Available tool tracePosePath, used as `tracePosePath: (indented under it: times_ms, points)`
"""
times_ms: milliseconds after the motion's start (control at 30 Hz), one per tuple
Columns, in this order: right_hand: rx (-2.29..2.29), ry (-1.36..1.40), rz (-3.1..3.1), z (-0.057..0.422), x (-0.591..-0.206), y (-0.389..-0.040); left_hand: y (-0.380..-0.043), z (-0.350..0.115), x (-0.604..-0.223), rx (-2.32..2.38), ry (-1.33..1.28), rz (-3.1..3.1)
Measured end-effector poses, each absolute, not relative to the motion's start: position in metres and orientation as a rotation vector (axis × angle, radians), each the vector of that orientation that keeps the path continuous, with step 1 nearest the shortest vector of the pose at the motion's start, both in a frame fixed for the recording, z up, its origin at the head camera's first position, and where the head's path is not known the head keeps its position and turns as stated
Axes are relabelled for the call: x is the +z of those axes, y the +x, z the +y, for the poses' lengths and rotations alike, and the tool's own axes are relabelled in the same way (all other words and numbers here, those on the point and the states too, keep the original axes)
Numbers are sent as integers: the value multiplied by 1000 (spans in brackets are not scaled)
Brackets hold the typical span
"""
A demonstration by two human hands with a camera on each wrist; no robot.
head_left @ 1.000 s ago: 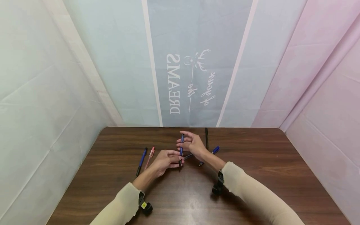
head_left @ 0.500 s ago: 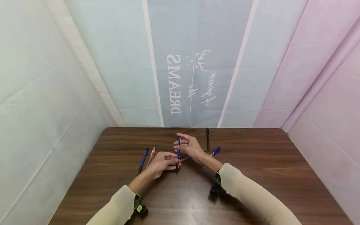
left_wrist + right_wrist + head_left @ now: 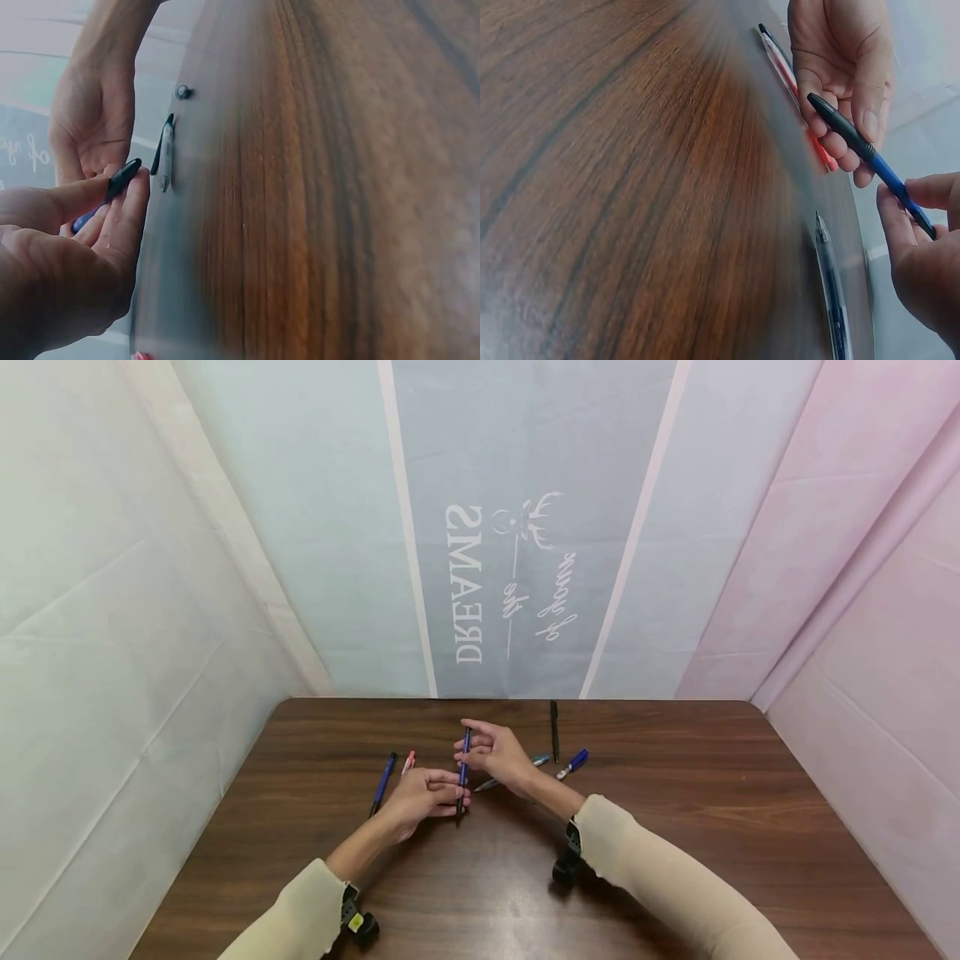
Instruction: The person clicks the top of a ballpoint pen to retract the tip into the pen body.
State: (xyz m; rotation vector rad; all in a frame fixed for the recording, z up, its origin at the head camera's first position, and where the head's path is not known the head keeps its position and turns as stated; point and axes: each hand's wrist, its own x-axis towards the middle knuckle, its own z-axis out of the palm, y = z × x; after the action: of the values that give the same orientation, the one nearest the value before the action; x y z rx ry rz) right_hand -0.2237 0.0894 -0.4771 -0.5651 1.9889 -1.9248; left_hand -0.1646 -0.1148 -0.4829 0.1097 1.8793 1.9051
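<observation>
A blue pen with a black grip [image 3: 464, 766] is held between both hands above the table. My left hand [image 3: 416, 799] pinches its black lower end between thumb and fingers, as the left wrist view also shows. Toward the other end, my right hand [image 3: 502, 756] has thumb and fingers on the blue barrel; in the right wrist view the pen [image 3: 885, 176] slants from one hand to the other. Under the right hand lies a clear pen with a teal end [image 3: 540, 761], partly covered by that hand.
Left of the hands, another blue pen [image 3: 383, 783] and a red pen [image 3: 408, 763] lie on the wooden table [image 3: 675, 827], the red one partly behind the left hand. On the right are a black pen [image 3: 554, 732] and a blue-capped pen [image 3: 574, 764]. Cloth walls surround the table.
Both hands, still holding the blue pen, have shifted left and slightly toward the person. More of the clear pen shows now, while the left hand covers more of the red pen.
</observation>
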Motion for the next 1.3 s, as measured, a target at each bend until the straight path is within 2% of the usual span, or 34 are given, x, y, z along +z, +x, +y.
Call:
tracePosePath:
  times_ms: [1300]
  points:
    - [-1713,-519,2246,46,-491,-216,-147,-152,-481,1707,169,2269]
